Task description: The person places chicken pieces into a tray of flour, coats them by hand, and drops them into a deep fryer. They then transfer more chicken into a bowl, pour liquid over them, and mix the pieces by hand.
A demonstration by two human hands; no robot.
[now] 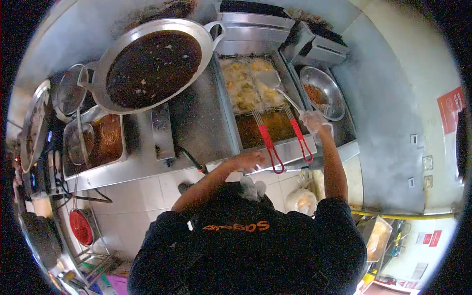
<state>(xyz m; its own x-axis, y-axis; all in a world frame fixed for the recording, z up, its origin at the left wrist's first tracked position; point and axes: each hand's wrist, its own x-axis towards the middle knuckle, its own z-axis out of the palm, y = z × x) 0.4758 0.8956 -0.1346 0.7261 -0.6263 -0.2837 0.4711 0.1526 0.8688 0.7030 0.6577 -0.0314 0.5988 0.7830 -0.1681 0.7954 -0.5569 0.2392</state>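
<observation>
My right hand (315, 122), in a thin clear glove, is closed around the handle of a metal spatula (270, 79). The spatula's flat blade is over the frying pieces (241, 81) in the bubbling oil of the fryer (228, 105). My left hand (250, 161) hovers by the fryer's front edge, just left of a red-handled wire basket (264, 137); its fingers are loosely bent, and I see nothing in them. A second red handle (298, 135) lies nearer my right hand. The basket's mesh is mostly hidden under foam and food.
A large wok (211, 54) of dark liquid stands at back left. Right of the fryer sits a steel bowl (334, 93) with brown bits. At left are a tray (124, 147) of reddish-brown food and a strainer (73, 142). A white bucket (301, 201) stands below right.
</observation>
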